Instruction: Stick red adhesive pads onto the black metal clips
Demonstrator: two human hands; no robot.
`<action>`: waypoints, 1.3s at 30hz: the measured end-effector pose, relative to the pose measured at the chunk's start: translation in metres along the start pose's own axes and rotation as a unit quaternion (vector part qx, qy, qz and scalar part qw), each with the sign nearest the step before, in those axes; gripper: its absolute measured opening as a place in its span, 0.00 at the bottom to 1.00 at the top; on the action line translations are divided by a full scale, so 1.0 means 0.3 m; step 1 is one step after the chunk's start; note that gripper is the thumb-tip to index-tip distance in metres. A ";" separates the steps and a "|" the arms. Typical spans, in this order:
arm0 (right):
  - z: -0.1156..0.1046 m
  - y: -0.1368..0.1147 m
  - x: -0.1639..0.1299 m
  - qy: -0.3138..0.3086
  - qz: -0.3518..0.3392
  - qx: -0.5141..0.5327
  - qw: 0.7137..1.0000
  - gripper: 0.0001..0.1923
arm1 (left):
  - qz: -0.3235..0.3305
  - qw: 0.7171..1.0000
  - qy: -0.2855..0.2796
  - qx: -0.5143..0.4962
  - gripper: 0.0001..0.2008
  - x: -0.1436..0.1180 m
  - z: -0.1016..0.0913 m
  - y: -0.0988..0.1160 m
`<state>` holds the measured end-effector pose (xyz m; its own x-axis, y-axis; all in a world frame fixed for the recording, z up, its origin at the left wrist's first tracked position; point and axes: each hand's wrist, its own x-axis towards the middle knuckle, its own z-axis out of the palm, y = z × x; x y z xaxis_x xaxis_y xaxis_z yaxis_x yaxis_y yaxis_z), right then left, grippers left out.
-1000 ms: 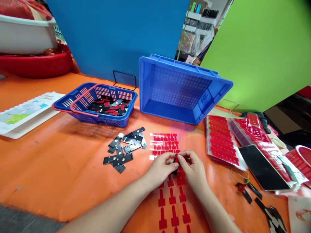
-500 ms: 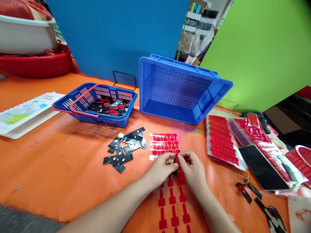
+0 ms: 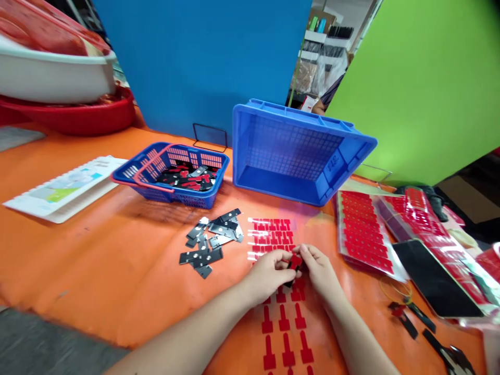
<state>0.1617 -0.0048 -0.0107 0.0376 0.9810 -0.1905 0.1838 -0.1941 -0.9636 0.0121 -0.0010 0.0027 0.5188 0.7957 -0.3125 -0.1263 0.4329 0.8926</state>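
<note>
Right now I see a small black piece with a red sticker [image 3: 294, 263] pinched between both hands, low and centre over the orange table [image 3: 97, 260]. My left hand [image 3: 269, 273] grips it from the left with thumb and fingers closed on it, and my right hand [image 3: 321, 270] closes on it from the right, so the two hands meet fingertip to fingertip. They sit directly over a clear sheet of red T-shaped stickers [image 3: 273, 234], whose rows run from beyond the hands to near my forearms. Just left of that sheet lies a loose pile of black metal clips [image 3: 211, 242]. Farther left and back stands a small blue basket [image 3: 172, 174] holding more black and red pieces. Behind the sheet, a large blue crate [image 3: 297, 151] lies tipped on its side, its open face toward me. To the right lie stacked sheets of red stickers [image 3: 363, 229], and a dark phone [image 3: 435, 278] rests beside them. At far left, a printed card [image 3: 66, 187] lies flat on the table.
</note>
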 end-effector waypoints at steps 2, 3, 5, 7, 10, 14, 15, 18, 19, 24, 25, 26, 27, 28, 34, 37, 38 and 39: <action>-0.003 0.011 0.000 -0.009 -0.012 0.002 1.000 0.17 | -0.008 0.998 0.001 -0.055 0.11 -0.017 -0.008 0.036; -0.002 0.015 -0.002 -0.011 -0.024 -0.016 1.000 0.17 | -0.006 0.997 0.008 -0.076 0.11 -0.027 -0.019 0.060; 0.005 0.018 -0.008 -0.010 -0.049 -0.070 0.996 0.16 | 0.015 0.996 0.034 -0.077 0.10 -0.047 -0.059 0.113; 0.014 0.016 -0.017 -0.009 -0.064 -0.108 0.992 0.15 | 0.049 0.996 0.076 0.005 0.10 -0.069 -0.123 0.170; 0.025 0.004 -0.031 -0.017 -0.078 -0.126 0.989 0.14 | 0.098 0.944 0.167 0.269 0.09 -0.098 -0.253 0.236; 0.018 -0.018 -0.043 -0.013 -0.105 -0.150 0.983 0.12 | -0.006 0.770 0.210 0.603 0.10 -0.115 -0.410 0.270; 0.011 -0.023 -0.044 -0.010 -0.110 -0.157 0.981 0.12 | -0.023 0.757 0.203 0.621 0.11 -0.115 -0.436 0.271; -0.021 -0.040 -0.042 0.002 -0.115 -0.167 0.979 0.12 | -0.043 0.749 0.170 0.639 0.11 -0.106 -0.472 0.272; -0.034 -0.047 -0.041 0.009 -0.114 -0.167 0.979 0.12 | -0.042 0.748 0.161 0.642 0.11 -0.101 -0.474 0.272; -0.086 -0.101 -0.063 0.008 -0.137 -0.240 0.961 0.13 | -0.026 0.747 0.130 0.652 0.11 -0.080 -0.468 0.276; -0.090 -0.111 -0.074 -0.012 -0.145 -0.274 0.951 0.13 | -0.024 0.748 0.126 0.652 0.11 -0.079 -0.469 0.274; -0.091 -0.116 -0.088 -0.037 -0.152 -0.310 0.938 0.12 | -0.022 0.748 0.124 0.651 0.12 -0.078 -0.471 0.272; -0.089 -0.117 -0.103 -0.062 -0.158 -0.345 0.923 0.12 | -0.020 0.749 0.125 0.651 0.13 -0.079 -0.474 0.269; -0.085 -0.111 -0.119 -0.084 -0.167 -0.376 0.908 0.11 | -0.019 0.748 0.126 0.651 0.14 -0.080 -0.478 0.266; -0.059 -0.008 -0.189 -0.064 -0.237 -0.476 0.844 0.12 | -0.014 0.743 0.130 0.656 0.14 -0.085 -0.491 0.256; -0.059 0.029 -0.196 -0.013 -0.235 -0.491 0.839 0.11 | -0.005 0.740 0.135 0.659 0.13 -0.082 -0.480 0.257; -0.058 0.035 -0.196 -0.002 -0.231 -0.496 0.837 0.11 | 0.003 0.737 0.141 0.661 0.13 -0.081 -0.474 0.257; -0.057 0.040 -0.196 0.006 -0.227 -0.500 0.836 0.10 | 0.015 0.734 0.149 0.662 0.12 -0.081 -0.469 0.256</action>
<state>0.1785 -0.0648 -0.0079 -0.2500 0.9550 0.1595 0.9107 0.2879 -0.2962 -0.1292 0.0724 0.0331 0.2993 0.9394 -0.1672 0.9016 -0.2211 0.3718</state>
